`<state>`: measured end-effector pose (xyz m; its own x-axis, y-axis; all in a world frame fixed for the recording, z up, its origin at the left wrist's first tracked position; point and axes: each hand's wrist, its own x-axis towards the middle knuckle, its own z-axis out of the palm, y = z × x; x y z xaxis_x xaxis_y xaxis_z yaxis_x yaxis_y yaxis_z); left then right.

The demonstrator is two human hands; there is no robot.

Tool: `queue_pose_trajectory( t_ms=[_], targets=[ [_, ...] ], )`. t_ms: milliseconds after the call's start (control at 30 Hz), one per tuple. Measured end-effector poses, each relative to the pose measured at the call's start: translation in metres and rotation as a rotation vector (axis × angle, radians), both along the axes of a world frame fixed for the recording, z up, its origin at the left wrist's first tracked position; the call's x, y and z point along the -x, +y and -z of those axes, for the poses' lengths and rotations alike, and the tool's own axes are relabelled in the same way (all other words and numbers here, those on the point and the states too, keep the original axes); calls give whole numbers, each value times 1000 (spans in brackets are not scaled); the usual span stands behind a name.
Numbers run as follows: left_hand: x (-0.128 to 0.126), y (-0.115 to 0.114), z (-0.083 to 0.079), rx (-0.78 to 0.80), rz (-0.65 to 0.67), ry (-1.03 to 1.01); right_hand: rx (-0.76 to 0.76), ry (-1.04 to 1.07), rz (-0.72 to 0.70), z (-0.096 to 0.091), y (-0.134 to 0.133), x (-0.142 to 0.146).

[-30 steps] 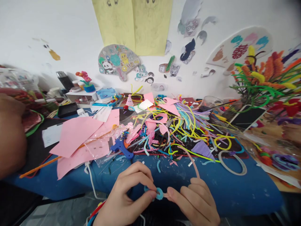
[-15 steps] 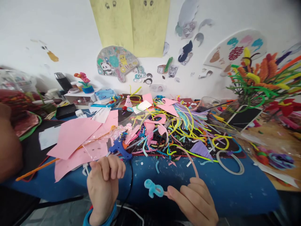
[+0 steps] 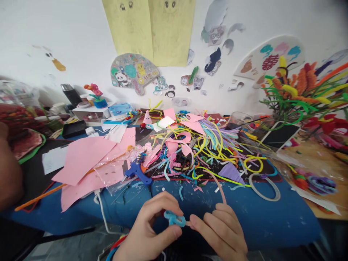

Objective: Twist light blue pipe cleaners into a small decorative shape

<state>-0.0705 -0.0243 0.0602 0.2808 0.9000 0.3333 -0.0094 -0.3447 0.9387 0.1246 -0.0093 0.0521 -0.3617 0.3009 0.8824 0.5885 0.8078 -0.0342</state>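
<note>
Between the thumb and fingers of my left hand is a small light-blue fuzzy shape, bent into loops like pipe cleaner. My right hand pinches a pale pink pipe cleaner close to where it joins the blue shape. The pink length curves up out of the right fist toward the pile. Both hands are close together above the table's front edge. Past the left hand lies a blue glue gun, touched by neither hand.
Loose pipe cleaners and scraps heap the blue table. Pink sheets lie left, beside another person's arm. A tape ring and a vase of fuzzy flowers stand right. A white cable hangs in front.
My left hand has moved right and down from near the glue gun and closed on the blue shape. My right hand keeps its hold on the pink pipe cleaner.
</note>
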Motion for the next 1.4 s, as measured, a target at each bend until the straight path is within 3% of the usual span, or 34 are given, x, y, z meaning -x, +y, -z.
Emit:
queue_pose_trajectory(
  t_ms=[667, 833, 1033, 1267, 1400],
  targets=[
    [-4, 2, -3, 95, -45, 46, 32, -29, -52, -6, 6, 2],
    [0, -3, 5, 156, -76, 40, 403, -7, -126, -7, 12, 7],
    [-3, -10, 17, 139, -208, 128, 847, 201, -138, -8, 8, 11],
    [-19, -4, 14, 40, -416, -3, 952, 301, -151, -12, 8, 13],
    [-22, 0, 12, -116, -484, 101, 956, 316, -153, -12, 9, 14]
  ],
)
